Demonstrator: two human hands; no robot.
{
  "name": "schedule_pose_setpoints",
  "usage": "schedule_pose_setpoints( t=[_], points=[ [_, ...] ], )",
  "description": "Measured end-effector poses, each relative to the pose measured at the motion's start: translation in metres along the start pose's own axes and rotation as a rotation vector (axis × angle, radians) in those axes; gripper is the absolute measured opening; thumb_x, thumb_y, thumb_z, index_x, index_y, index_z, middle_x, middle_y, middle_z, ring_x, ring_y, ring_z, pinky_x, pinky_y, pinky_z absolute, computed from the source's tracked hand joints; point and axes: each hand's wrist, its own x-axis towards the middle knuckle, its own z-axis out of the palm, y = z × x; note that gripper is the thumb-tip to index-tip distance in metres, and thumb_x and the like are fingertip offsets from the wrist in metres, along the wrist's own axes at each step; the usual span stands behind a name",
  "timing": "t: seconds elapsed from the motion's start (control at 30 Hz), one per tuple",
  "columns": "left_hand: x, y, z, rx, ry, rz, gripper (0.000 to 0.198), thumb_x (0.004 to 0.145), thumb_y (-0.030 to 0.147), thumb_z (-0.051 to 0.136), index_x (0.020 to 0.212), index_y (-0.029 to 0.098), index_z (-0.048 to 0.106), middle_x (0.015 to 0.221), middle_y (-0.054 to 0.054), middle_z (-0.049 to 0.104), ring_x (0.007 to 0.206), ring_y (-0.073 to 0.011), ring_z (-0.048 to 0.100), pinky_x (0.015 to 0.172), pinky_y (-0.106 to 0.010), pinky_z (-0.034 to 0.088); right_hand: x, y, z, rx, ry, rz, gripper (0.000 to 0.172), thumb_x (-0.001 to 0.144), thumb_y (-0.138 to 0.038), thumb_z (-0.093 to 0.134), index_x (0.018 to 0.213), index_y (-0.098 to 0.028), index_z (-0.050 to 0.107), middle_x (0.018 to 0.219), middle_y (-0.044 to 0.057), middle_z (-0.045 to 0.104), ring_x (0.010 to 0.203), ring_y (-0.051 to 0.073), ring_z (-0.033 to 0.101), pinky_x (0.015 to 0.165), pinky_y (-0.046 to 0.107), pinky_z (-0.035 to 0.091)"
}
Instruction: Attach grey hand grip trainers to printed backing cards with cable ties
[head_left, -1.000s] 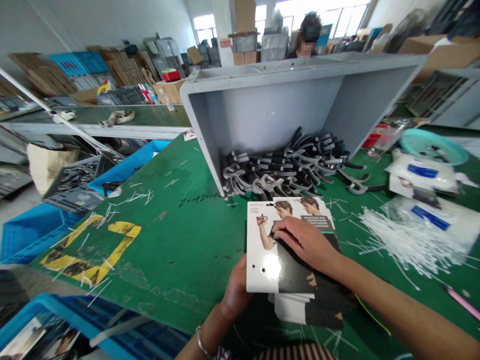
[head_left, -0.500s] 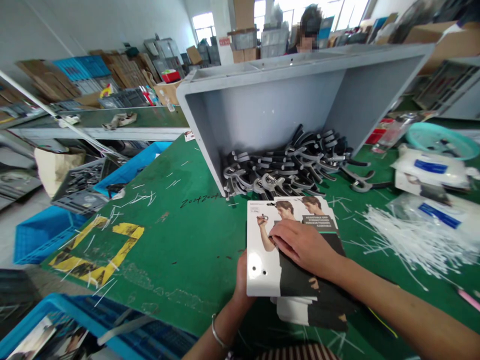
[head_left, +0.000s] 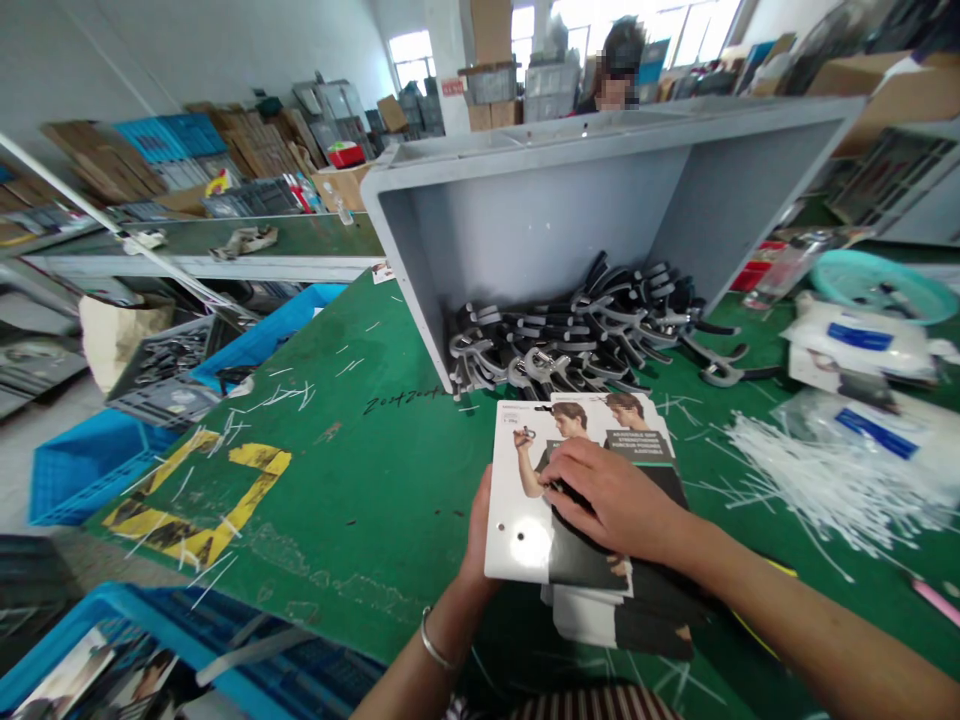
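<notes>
A white and dark-grey packaging card (head_left: pixel 517 545) printed with a person using a hand grip lies in front of me, overlapping a stack of similar cards (head_left: pixel 585 618). My left hand (head_left: pixel 480 530) is closed on its left edge, with the fingers hidden behind it. Across the card's middle lies my right hand (head_left: pixel 611 495), its fingers bent and drawn together against the card; the fingertips are partly hidden. Beyond the cards, a grey plastic crate (head_left: pixel 547 215) stands on its side, open toward me. Many black and grey hand grips (head_left: pixel 570 335) are heaped in it, some spilling out.
White cable ties (head_left: pixel 832 490) lie in a pile on the green table (head_left: pixel 375 510) at right, by bagged packs (head_left: pixel 862 335) and a turquoise basin (head_left: pixel 877 285). Blue crates (head_left: pixel 97 465) stand at left. Yellow-black tape (head_left: pixel 255 490) marks the table. Another person stands behind the crate.
The top card has shifted slightly left and tilted, its lower left edge lifting a little. My left hand has moved slightly up along its edge. My right hand stays nearly in place.
</notes>
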Motion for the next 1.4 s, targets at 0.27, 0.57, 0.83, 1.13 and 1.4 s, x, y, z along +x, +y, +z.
schedule_pose_setpoints(
  t=[0.27, 0.57, 0.83, 1.13, 1.4],
  points=[
    [-0.007, 0.008, -0.015, -0.131, -0.009, -0.039, 0.054, 0.074, 0.054, 0.072, 0.116, 0.021, 0.067, 0.105, -0.008, 0.075, 0.093, -0.0301, 0.071, 0.071, -0.035, 0.057, 0.001, 0.004, 0.013, 0.054, 0.072, 0.106, 0.012, 0.101, -0.021, 0.047, 0.097, -0.018, 0.058, 0.097, 0.008, 0.062, 0.090, 0.022, 0.056, 0.081, 0.034, 0.045],
    [-0.017, 0.043, -0.005, -0.124, -0.196, -0.256, 0.083, 0.061, 0.034, 0.085, 0.136, 0.017, 0.053, 0.104, -0.012, 0.076, 0.077, -0.0275, 0.074, 0.063, -0.031, 0.056, -0.061, 0.037, -0.014, 0.269, 0.479, 0.543, 0.022, 0.106, -0.031, 0.032, 0.119, -0.023, 0.046, 0.100, 0.005, 0.065, 0.073, 0.014, 0.062, 0.069, 0.027, 0.051],
    [0.014, 0.059, 0.006, 0.096, -0.407, -0.295, 0.060, 0.073, 0.039, 0.079, 0.126, 0.017, 0.060, 0.092, -0.008, 0.076, 0.061, -0.0170, 0.068, 0.053, -0.022, 0.049, -0.159, 0.121, -0.001, 0.057, 0.249, 0.777, 0.005, 0.087, -0.022, 0.061, 0.083, -0.018, 0.061, 0.090, 0.006, 0.060, 0.077, 0.018, 0.059, 0.073, 0.031, 0.048],
    [-0.019, 0.053, -0.012, 0.117, -0.261, -0.278, 0.048, 0.072, 0.041, 0.080, 0.111, 0.015, 0.069, 0.090, -0.007, 0.074, 0.067, -0.0168, 0.063, 0.060, -0.025, 0.052, -0.154, 0.149, -0.030, 0.272, 0.304, 0.870, 0.016, 0.091, -0.030, 0.053, 0.097, -0.017, 0.060, 0.081, 0.003, 0.062, 0.068, 0.018, 0.057, 0.064, 0.031, 0.046],
    [0.005, 0.069, -0.020, 0.182, -0.399, -0.217, 0.043, 0.081, 0.039, 0.072, 0.117, 0.014, 0.068, 0.084, -0.007, 0.071, 0.063, -0.0170, 0.060, 0.056, -0.028, 0.052, -0.133, 0.118, -0.062, 0.692, 0.421, 0.842, 0.035, 0.088, -0.053, 0.057, 0.091, -0.018, 0.059, 0.070, -0.002, 0.060, 0.053, 0.011, 0.052, 0.055, 0.027, 0.047]
  ],
)
